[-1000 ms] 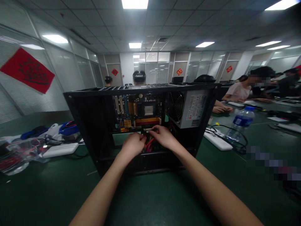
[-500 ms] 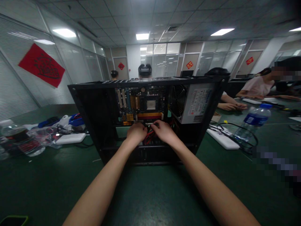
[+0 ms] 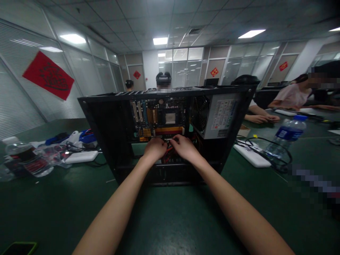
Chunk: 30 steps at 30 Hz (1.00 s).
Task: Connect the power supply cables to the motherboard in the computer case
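Note:
A black computer case [image 3: 106, 134] stands on the green table with its side open towards me. Inside it, the motherboard [image 3: 156, 113] shows slots and a bare processor [image 3: 170, 118]; a grey power supply [image 3: 222, 118] with a fan sits at the upper right. My left hand [image 3: 156, 148] is closed at the board's lower edge, its fingertips turned away from view. Close beside it, my right hand [image 3: 183, 147] has thumb and finger pinched together. Red and dark cables [image 3: 168, 156] run between and below both hands. What exactly the fingers hold is too small to make out.
Bottles [image 3: 29, 157], bags and a white power strip [image 3: 81, 157] lie at the left. At the right are another white power strip [image 3: 251, 154], black cables and a water bottle [image 3: 289, 136]. A phone [image 3: 20, 248] lies front left. Other people sit beyond, right.
Both hands stay in nearly the same place at the board's lower edge, with only slight finger movement. The view has shifted very slightly.

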Available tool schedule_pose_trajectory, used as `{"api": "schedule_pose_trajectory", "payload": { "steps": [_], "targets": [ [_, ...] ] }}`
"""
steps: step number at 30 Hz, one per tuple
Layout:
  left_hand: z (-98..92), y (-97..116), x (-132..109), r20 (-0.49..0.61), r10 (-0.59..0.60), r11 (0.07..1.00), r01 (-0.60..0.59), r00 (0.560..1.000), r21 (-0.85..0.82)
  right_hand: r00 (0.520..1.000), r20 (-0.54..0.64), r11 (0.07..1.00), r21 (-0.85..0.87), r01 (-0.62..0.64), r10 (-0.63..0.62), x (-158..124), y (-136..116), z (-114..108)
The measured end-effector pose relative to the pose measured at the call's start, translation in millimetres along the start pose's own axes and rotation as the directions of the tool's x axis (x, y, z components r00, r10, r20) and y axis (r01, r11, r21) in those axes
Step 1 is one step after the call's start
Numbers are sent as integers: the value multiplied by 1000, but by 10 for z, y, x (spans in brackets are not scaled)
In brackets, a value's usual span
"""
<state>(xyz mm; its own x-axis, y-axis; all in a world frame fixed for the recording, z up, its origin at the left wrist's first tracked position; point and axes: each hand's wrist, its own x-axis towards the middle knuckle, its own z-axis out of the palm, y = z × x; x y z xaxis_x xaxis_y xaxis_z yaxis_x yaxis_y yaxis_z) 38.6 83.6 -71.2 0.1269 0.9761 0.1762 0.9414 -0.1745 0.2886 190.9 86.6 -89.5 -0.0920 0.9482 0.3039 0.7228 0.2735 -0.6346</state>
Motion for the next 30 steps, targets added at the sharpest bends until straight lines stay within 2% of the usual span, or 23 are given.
{"api": "schedule_pose_trajectory", "payload": {
  "steps": [6,14,24,30],
  "targets": [
    [-22,9,33,14,8,1000,-8,1000,-6,1000,-1,1000,3,-26,26,1,-7,-7],
    [27,34,9,29,-26,1000,26,999,0,1000,18,1000,-15,7,-7,9,27,16],
    [-14,44,-50,-57,-55,996,59,997,60,1000,0,1000,-29,1,-1,1,18,16],
    [-4,78,-57,-69,-43,996,48,997,79,1000,12,999,-33,-13,13,-18,-5,-4]
  ]
}}
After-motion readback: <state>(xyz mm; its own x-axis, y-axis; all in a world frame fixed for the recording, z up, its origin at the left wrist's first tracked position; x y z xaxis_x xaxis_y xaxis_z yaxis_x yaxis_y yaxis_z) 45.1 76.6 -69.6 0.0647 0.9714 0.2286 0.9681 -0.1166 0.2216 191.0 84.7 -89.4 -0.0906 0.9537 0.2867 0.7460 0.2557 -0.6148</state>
